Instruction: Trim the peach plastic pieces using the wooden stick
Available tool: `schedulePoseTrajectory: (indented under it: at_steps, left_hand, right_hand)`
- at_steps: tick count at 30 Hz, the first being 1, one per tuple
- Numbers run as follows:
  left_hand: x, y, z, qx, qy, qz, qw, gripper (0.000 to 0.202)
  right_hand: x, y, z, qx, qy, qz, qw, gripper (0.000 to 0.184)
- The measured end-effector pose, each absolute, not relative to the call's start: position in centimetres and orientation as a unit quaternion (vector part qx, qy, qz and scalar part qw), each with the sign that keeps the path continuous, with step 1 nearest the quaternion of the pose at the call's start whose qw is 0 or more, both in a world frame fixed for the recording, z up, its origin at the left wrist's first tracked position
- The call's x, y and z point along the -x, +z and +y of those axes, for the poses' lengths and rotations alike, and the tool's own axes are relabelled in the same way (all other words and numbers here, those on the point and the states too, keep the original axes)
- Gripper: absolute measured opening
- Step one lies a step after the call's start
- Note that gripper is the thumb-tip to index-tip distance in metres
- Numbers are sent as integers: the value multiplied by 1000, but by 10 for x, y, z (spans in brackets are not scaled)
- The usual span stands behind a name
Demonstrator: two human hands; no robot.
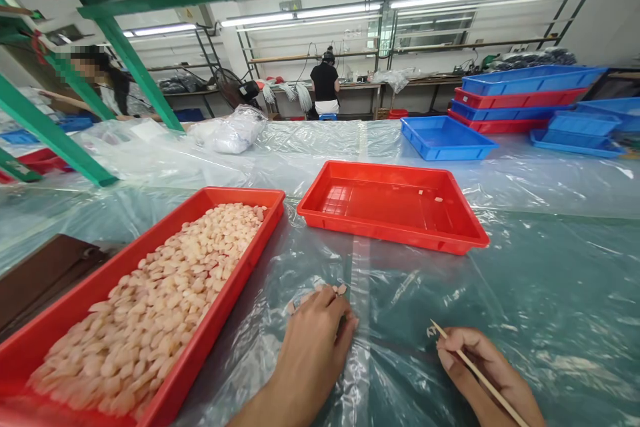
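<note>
My left hand (pixel 315 337) lower centre, fingers curled down beside loose pale pieces (pixel 341 289) on clear plastic sheet (pixel 525 267), grip on any piece unclear, my right hand (pixel 483 363) lower right, clenched round thin wooden stick (pixel 480 375), full red tray (pixel 225 313) lower left, near-empty red tray (pixel 390 237) centre.

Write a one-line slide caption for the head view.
Left hand over small pale pieces on a plastic-covered table, right hand holding a thin stick, beside a red tray heaped with similar pieces.
</note>
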State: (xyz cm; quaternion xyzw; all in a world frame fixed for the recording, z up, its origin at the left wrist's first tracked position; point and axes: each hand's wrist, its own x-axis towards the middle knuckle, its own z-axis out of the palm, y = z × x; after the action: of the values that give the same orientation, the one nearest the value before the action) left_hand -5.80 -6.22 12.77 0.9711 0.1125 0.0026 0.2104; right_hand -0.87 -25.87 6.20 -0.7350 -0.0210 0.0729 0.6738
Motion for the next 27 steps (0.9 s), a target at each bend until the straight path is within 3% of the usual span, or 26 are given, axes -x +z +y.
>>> schedulePoseTrajectory:
  at_steps: [5,11,15,19,27]
  left_hand:
    - [75,113,-74,-936,-14,-53,347,10]
    - [73,88,-90,-910,-30,-122,396,9]
    - [77,76,-93,-901,7,-128,415,15]
    - [84,77,-91,-909,-5,-113,401,22]
    - [80,74,-96,-897,15,-131,422,8]
  right_hand:
    - [-6,66,-266,762,49,-23,645,18]
    - [-17,77,-275,878,57,-150,452,21]
    - [-26,86,-278,876,78,-294,374,18]
    - [-35,87,-280,873,75,-350,331,20]
    - [-36,84,-287,898,9,-327,293,15]
